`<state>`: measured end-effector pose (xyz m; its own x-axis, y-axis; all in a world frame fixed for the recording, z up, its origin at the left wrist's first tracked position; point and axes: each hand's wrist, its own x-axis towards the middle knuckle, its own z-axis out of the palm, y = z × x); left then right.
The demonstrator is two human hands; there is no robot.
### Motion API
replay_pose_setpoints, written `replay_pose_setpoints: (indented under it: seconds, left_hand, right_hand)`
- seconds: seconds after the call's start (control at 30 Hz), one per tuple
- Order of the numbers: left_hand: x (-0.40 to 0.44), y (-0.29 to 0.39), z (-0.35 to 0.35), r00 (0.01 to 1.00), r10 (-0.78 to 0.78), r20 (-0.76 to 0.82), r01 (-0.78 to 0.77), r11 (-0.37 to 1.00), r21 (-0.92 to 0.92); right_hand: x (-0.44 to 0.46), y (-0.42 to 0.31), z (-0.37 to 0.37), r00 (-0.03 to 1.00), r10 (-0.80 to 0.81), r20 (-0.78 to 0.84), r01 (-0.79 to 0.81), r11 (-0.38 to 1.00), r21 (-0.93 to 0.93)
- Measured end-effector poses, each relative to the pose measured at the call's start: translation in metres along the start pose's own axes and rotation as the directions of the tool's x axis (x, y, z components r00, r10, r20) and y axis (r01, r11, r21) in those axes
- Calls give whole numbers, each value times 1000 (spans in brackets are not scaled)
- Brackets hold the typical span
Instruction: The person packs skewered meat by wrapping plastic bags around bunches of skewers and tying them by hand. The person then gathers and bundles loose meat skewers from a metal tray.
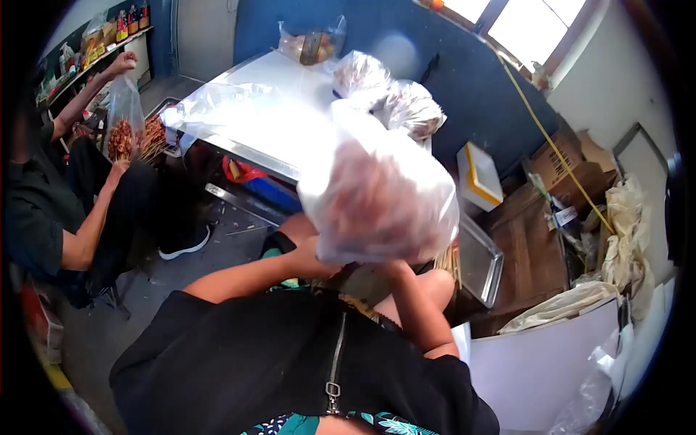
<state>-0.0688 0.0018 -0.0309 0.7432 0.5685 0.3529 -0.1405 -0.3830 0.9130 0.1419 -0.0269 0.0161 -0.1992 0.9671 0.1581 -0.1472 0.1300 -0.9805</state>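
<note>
A large clear plastic bag (pixel 384 199) with reddish-brown contents, blurred by motion, is held up in front of my body, over the near right part of the metal table (pixel 246 119). My left hand (pixel 315 261) is at the bag's lower left edge, its fingers mostly hidden behind the plastic. At the bottom right of the bag is my right hand (pixel 391 270), with its fingers hidden too. Two more filled plastic bags (pixel 361 75) lie beyond it at the table's back right.
A seated co-worker (pixel 43 210) at left holds a plastic bag of skewers (pixel 122 138). Near the wall stand a white foam box (pixel 480 176), a metal tray (pixel 478 261) and cardboard (pixel 565 159). A shelf with bottles (pixel 133 20) is at upper left.
</note>
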Motion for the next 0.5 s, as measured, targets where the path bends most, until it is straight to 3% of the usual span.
replay_pose_setpoints:
  seconds: [0.07,0.1,0.13,0.17,0.23,0.3,0.33,0.43,0.5]
  left_hand:
    - [14,27,-4,967,-255,4,247,933,-262]
    - [22,17,-1,967,-239,-86,203,933,-298]
    - [32,43,2,930,-363,-63,314,870,-379]
    - [40,36,2,928,-371,14,330,806,-491]
    - [48,27,0,859,-503,100,451,647,-615]
    - [57,25,1,858,-513,23,440,712,-547]
    - [59,31,-4,833,-549,61,491,686,-537]
    - [55,39,-28,838,-545,33,525,788,-320]
    - [44,60,-47,812,-566,138,583,796,-165]
  right_hand:
    - [-7,33,12,997,56,-48,-47,985,164]
    - [-5,35,18,975,110,-193,-28,924,382]
    - [-1,38,23,928,191,-319,28,819,572]
    - [3,53,14,929,187,-319,21,835,550]
    - [7,45,7,884,326,-334,-53,780,623]
    - [9,24,3,895,271,-355,-56,856,514]
    - [12,24,6,898,214,-384,24,848,529]
    - [3,11,2,939,135,-317,63,838,543]
    - [3,19,-7,948,124,-293,61,832,551]
